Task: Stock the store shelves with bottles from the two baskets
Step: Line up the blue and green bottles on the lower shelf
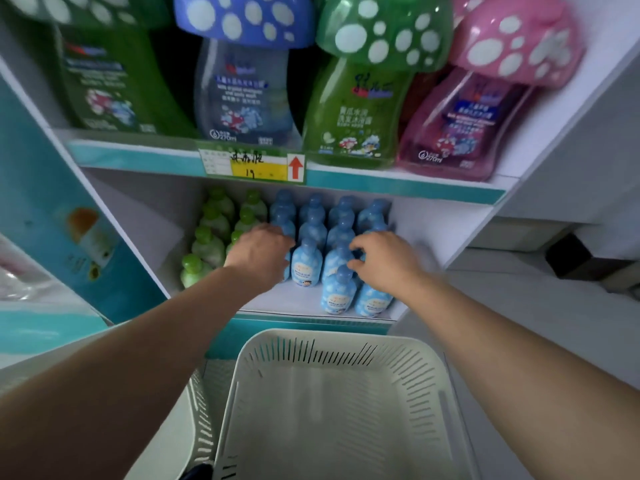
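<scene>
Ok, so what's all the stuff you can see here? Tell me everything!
big bottles: four; two green, one blue, one pink; top shelf, with spotty mushroom tops
small blue bottles: many; blue; lower shelf
small green bottles: several; green; left of the blue ones
price tag: one; yellow with a red arrow; top shelf edge
basket: one; white; below the shelf
left hand: among the blue bottles, fingers hidden
right hand: curled on a front blue bottle
</scene>
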Tool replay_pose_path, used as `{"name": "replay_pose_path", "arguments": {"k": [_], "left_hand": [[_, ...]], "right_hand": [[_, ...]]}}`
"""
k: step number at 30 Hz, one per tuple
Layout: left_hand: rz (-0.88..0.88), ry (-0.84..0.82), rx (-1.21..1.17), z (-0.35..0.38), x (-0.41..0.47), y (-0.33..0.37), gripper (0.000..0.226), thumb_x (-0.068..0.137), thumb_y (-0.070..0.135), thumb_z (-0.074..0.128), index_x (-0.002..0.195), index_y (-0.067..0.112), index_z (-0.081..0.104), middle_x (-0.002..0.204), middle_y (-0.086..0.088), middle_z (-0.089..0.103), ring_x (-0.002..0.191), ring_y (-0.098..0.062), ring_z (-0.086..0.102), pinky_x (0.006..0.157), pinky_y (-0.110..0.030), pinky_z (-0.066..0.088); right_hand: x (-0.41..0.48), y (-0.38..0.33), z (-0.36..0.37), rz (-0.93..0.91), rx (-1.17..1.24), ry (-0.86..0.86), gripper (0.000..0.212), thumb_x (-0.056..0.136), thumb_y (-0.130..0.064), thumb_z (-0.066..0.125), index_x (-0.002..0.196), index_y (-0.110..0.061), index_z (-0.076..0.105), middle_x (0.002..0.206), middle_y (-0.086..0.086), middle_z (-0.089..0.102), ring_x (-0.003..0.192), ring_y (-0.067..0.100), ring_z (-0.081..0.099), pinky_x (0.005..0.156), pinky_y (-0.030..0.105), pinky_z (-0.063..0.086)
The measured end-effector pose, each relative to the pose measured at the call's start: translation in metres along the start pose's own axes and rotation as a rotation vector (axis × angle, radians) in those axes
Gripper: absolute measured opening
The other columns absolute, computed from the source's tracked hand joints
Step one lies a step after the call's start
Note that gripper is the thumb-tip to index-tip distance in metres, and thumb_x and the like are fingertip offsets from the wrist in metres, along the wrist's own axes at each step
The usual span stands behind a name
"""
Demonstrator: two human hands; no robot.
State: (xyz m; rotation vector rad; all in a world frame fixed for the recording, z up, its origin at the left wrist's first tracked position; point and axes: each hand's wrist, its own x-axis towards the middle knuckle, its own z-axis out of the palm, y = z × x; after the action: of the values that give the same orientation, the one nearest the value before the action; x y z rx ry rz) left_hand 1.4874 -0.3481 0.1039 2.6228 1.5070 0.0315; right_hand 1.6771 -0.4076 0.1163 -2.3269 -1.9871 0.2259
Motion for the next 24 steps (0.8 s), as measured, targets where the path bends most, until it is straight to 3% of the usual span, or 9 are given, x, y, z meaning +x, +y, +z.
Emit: {"name": "replay_pose_path", "arguments": {"k": [12,20,24], "left_hand": [[0.109,0.086,0.08,-0.124,-0.073,0.042,0.023,0.091,0.027,0.053,0.108,0.017,0.064,0.115,-0.003,0.058,0.112,-0.023,0.052,0.089,-0.037,0.048],[0.17,0.279,0.092,-0.215,-0.096,0.075,0.021,0.089,0.026,0.054,0.105,0.017,0.065,0.106,-0.006,0.062,0.106,-0.028,0.056,0.079,-0.039,0.051],[0.239,0.434,0.137,-0.248,-0.087,0.083,0.032,0.091,0.031,0.057,0.12,0.019,0.061,0.12,-0.002,0.055,0.118,-0.023,0.044,0.092,-0.041,0.045]], "right_hand": [[-0.084,-0.02,-0.127,-0.123,0.003,0.063,0.029,0.086,-0.038,0.063,0.113,-0.028,0.066,0.111,-0.002,0.065,0.104,0.022,0.059,0.081,0.029,0.045],[-0.11,-0.026,-0.221,-0.146,-0.013,0.315,0.024,0.084,-0.036,0.068,0.105,-0.026,0.071,0.105,-0.002,0.07,0.101,0.024,0.061,0.082,0.032,0.048],[-0.103,-0.026,-0.25,-0.137,-0.08,0.473,0.026,0.083,-0.033,0.069,0.108,-0.025,0.069,0.107,0.003,0.065,0.102,0.026,0.055,0.079,0.031,0.045]]}}
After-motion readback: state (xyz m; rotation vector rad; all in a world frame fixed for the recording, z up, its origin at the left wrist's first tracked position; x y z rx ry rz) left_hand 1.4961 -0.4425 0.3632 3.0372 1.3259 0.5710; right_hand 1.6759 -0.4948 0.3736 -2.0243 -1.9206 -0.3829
